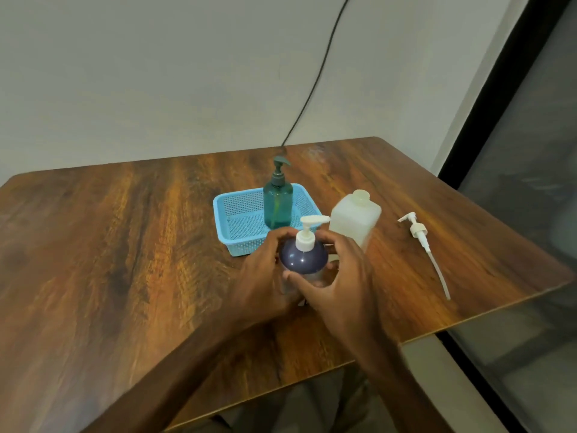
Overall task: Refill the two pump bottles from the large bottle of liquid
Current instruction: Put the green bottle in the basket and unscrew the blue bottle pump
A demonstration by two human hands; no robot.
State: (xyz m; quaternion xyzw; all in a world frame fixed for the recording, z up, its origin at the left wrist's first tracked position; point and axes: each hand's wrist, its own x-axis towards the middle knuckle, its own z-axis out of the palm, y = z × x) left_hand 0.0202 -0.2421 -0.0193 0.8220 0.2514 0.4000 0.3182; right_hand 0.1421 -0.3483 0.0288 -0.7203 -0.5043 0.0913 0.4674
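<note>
A pump bottle with a dark purple dome top (302,257) and a white pump head stands on the table in front of me. My left hand (265,276) curls round its left side and my right hand (338,276) curls round its right side and front. A teal pump bottle (278,203) stands upright in a light blue basket (237,214) behind. The large translucent white bottle (356,220) stands to the right of the basket with its neck uncapped. Its long white pump (421,239) with tube lies on the table further right.
The wooden table (125,245) ends in an edge near my body and another at the right. A black cable (315,79) runs down the wall behind the table. A dark-framed glass panel (515,151) stands to the right.
</note>
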